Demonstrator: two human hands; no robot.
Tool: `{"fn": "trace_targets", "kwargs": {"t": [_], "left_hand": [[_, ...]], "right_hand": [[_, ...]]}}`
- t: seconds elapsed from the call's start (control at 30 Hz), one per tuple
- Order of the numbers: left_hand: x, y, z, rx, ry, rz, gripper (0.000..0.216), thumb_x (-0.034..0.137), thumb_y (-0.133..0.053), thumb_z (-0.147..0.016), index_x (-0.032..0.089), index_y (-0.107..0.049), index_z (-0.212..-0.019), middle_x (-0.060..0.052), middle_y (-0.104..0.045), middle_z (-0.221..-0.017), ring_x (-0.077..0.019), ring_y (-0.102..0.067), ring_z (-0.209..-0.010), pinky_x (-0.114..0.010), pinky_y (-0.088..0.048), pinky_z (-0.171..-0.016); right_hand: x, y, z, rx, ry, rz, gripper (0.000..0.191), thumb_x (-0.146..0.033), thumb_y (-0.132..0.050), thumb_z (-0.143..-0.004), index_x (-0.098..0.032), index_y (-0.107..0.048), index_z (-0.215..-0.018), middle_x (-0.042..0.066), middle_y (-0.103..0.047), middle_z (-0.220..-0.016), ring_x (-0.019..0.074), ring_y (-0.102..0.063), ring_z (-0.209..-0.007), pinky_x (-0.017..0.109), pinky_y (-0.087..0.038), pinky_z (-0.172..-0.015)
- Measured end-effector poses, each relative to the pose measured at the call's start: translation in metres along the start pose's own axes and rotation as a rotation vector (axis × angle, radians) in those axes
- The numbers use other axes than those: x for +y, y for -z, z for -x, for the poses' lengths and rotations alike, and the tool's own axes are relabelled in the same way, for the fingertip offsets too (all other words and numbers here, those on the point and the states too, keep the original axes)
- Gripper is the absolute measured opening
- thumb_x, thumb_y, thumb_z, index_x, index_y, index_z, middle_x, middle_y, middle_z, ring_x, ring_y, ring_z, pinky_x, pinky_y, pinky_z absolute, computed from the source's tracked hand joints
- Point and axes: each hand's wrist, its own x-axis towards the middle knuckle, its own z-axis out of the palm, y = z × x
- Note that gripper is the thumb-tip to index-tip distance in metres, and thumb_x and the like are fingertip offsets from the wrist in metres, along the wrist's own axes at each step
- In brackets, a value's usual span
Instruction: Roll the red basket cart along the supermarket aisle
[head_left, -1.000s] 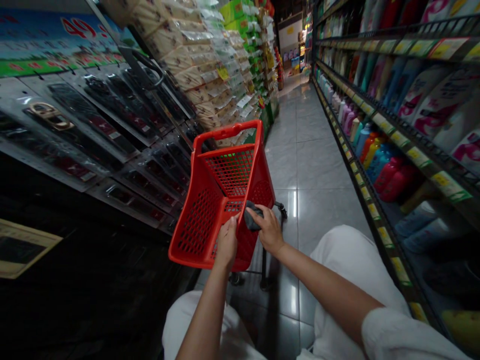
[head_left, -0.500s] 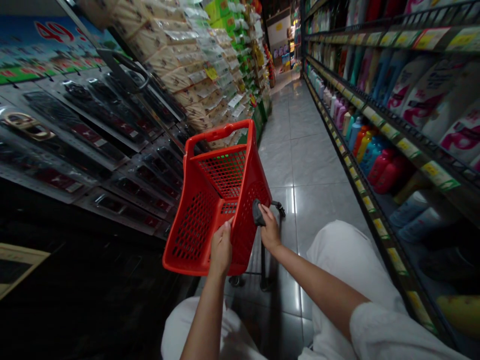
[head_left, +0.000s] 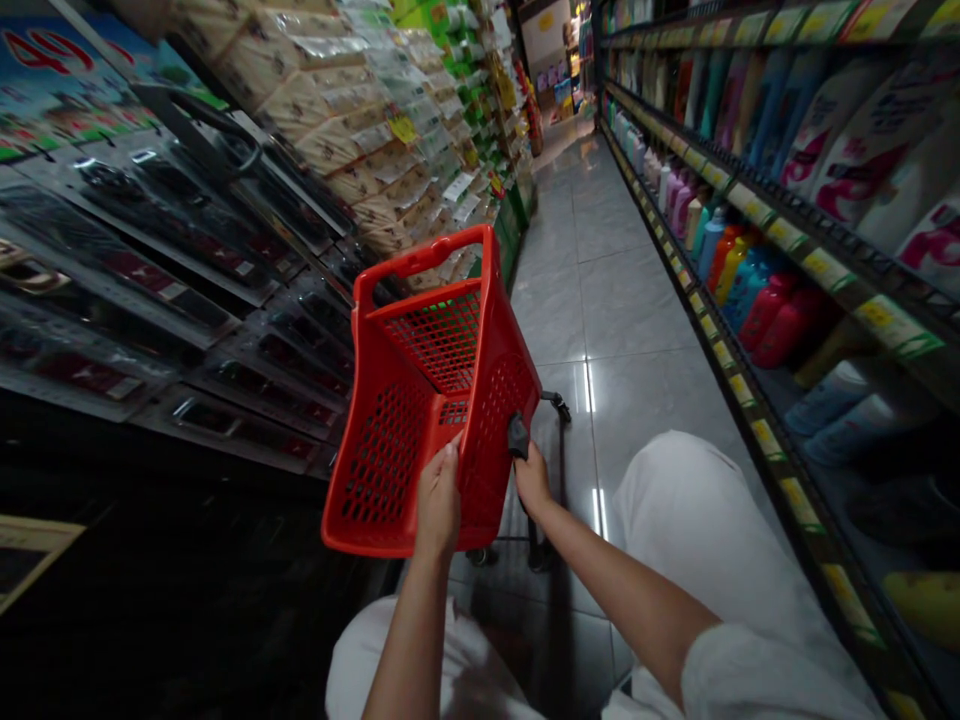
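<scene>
A red plastic shopping basket [head_left: 390,400] with pierced sides tilts in front of me, on a dark wheeled cart frame [head_left: 538,545]. My left hand [head_left: 439,495] is closed on the basket's near side rim, thumb on top. Outside the basket's right wall, my right hand [head_left: 533,482] is closed around the dark frame just below a black plastic fitting [head_left: 517,436]. Its fingertips are partly hidden behind the frame. Nothing is visible inside the basket.
Grey tiled floor [head_left: 600,310] runs down the aisle. Shelves of bottles [head_left: 776,325] line the right. Belts in packaging [head_left: 165,275] hang at left, beside stacked beige packs [head_left: 352,150]. My knees [head_left: 679,510] flank the cart.
My right hand has gone from fingers laid on the black fitting to a grip just below it. The basket has shifted slightly left in view; my left hand stays on its rim.
</scene>
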Motion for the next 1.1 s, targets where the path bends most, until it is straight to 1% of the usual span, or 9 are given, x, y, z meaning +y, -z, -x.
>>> {"fn": "trace_targets", "kwargs": {"t": [0.07,0.2,0.27,0.5,0.67,0.8,0.9,1.0,1.1], "left_hand": [[-0.001,0.002,0.001,-0.002,0.017,0.005,0.066,0.065,-0.054,-0.085,0.014,-0.068,-0.124,-0.013,-0.071,-0.120,-0.0284,-0.063,-0.118,-0.042,-0.044,-0.106],[-0.001,0.005,0.002,0.002,0.020,-0.004,0.067,0.066,-0.060,-0.080,0.014,-0.069,-0.122,-0.012,-0.070,-0.123,-0.0291,-0.059,-0.123,-0.043,-0.040,-0.111],[-0.001,0.006,0.004,0.008,0.025,-0.008,0.067,0.066,-0.061,-0.078,0.014,-0.070,-0.120,-0.012,-0.069,-0.125,-0.0291,-0.057,-0.126,-0.043,-0.037,-0.113],[0.001,0.009,0.008,0.031,0.054,-0.035,0.066,0.066,-0.063,-0.077,0.014,-0.071,-0.117,-0.013,-0.069,-0.124,-0.0303,-0.056,-0.128,-0.044,-0.035,-0.114],[-0.001,0.011,0.005,0.018,0.031,-0.046,0.064,0.063,-0.064,-0.078,0.014,-0.071,-0.118,-0.012,-0.069,-0.125,-0.0303,-0.054,-0.130,-0.045,-0.033,-0.116],[-0.003,0.012,0.007,0.031,0.042,-0.048,0.063,0.062,-0.064,-0.078,0.015,-0.070,-0.120,-0.012,-0.068,-0.128,-0.0302,-0.054,-0.130,-0.044,-0.034,-0.116],[-0.003,0.011,0.009,0.050,0.053,-0.038,0.063,0.062,-0.065,-0.078,0.015,-0.070,-0.120,-0.012,-0.066,-0.130,-0.0302,-0.054,-0.130,-0.044,-0.033,-0.116],[-0.003,0.011,0.009,0.054,0.056,-0.049,0.063,0.062,-0.065,-0.077,0.015,-0.071,-0.119,-0.012,-0.065,-0.131,-0.0305,-0.053,-0.131,-0.044,-0.033,-0.116],[-0.003,0.011,0.008,0.045,0.048,-0.078,0.065,0.063,-0.065,-0.077,0.015,-0.070,-0.121,-0.013,-0.063,-0.134,-0.0308,-0.051,-0.133,-0.044,-0.032,-0.117]], "right_hand": [[-0.008,-0.005,0.005,0.033,-0.003,-0.017,0.069,-0.006,-0.041,-0.075,-0.020,-0.049,-0.142,0.008,-0.063,-0.134,0.0183,-0.055,-0.129,0.047,-0.039,-0.113],[-0.038,-0.016,0.015,-0.033,0.280,0.028,0.078,0.000,-0.041,-0.075,-0.025,-0.040,-0.149,0.005,-0.042,-0.155,0.0160,-0.031,-0.147,0.045,-0.022,-0.123],[-0.037,-0.013,0.015,-0.081,0.358,0.075,0.082,0.003,-0.040,-0.073,-0.027,-0.040,-0.149,0.003,-0.037,-0.157,0.0160,-0.026,-0.149,0.046,-0.019,-0.124],[-0.006,-0.009,0.014,0.062,0.101,0.010,0.078,-0.001,-0.042,-0.075,-0.024,-0.039,-0.149,0.007,-0.053,-0.146,0.0170,-0.041,-0.142,0.048,-0.032,-0.117],[-0.034,-0.022,0.033,-0.009,0.264,0.061,0.080,0.002,-0.038,-0.074,-0.026,-0.041,-0.148,0.003,-0.038,-0.157,0.0154,-0.030,-0.147,0.046,-0.024,-0.123],[-0.024,-0.009,-0.003,-0.054,0.262,0.011,0.084,0.003,-0.038,-0.067,-0.025,-0.046,-0.145,0.003,-0.043,-0.154,0.0146,-0.035,-0.145,0.044,-0.025,-0.122],[0.002,-0.001,-0.026,0.044,0.138,0.005,0.079,-0.001,-0.038,-0.068,-0.022,-0.048,-0.143,0.005,-0.055,-0.144,0.0143,-0.043,-0.140,0.045,-0.029,-0.120],[0.018,-0.010,-0.011,0.124,0.053,0.022,0.072,-0.006,-0.038,-0.073,-0.019,-0.046,-0.144,0.007,-0.062,-0.136,0.0148,-0.049,-0.134,0.044,-0.036,-0.115],[0.014,-0.025,0.017,0.132,0.038,0.044,0.072,-0.008,-0.041,-0.075,-0.020,-0.043,-0.146,0.008,-0.059,-0.140,0.0160,-0.047,-0.136,0.043,-0.039,-0.113]]}}
